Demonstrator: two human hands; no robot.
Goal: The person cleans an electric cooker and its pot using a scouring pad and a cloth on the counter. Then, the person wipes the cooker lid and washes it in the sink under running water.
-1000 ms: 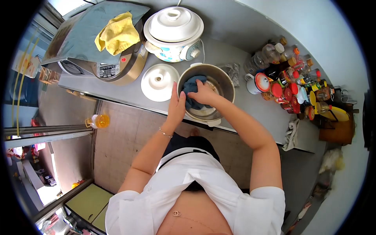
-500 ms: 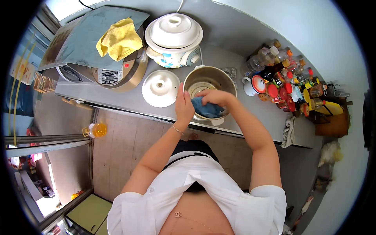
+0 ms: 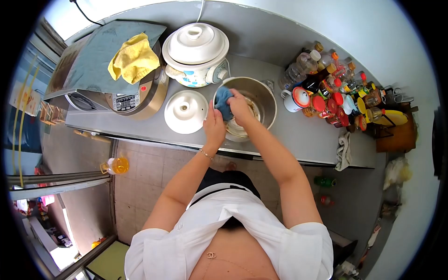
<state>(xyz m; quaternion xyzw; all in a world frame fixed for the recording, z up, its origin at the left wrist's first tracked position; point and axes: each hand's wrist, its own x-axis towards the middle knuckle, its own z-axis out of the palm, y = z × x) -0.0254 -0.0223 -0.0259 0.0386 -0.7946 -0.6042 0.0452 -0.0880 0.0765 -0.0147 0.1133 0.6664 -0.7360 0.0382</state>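
Note:
A deep metal pot (image 3: pixel 265 99) stands near the counter's front edge, its inside facing up at me. My left hand (image 3: pixel 215 127) grips the pot's left rim, thumb toward the inside. Bunched in my right hand (image 3: pixel 239 107) is a blue cloth (image 3: pixel 224 101), pressed against the inner left wall of the pot. Part of the pot's bottom is hidden by my right hand and forearm. Just left of the pot, a white lid (image 3: pixel 186 112) with a round knob lies on the counter.
Behind the lid is a white lidded slow cooker (image 3: pixel 196 46). A rice cooker (image 3: pixel 142 100) stands left, near a yellow cloth (image 3: pixel 134 58) on a grey cover. Bottles and jars (image 3: pixel 329 88) crowd the right, beside a white mug (image 3: pixel 295 99). An oil bottle (image 3: pixel 116 165) is on the floor.
My right hand has moved the blue cloth from the pot's near side up to its left inner wall. My left hand stays on the rim. The whole view has shifted slightly.

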